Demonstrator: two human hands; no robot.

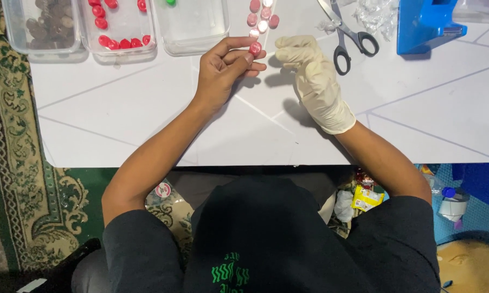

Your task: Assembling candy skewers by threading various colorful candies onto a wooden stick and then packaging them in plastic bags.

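Bright, even overhead light; soft shadows under hands; sharp focus throughout.

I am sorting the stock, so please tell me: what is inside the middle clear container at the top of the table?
Inside the middle clear container lie several small red round pieces, spread singly along its floor. The frame edge cuts off its far part, so anything there is unseen.

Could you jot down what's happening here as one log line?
left hand: pinching red candy | right hand: gloved, open beside it | nearby: scissors, clear tubs | surface: white table
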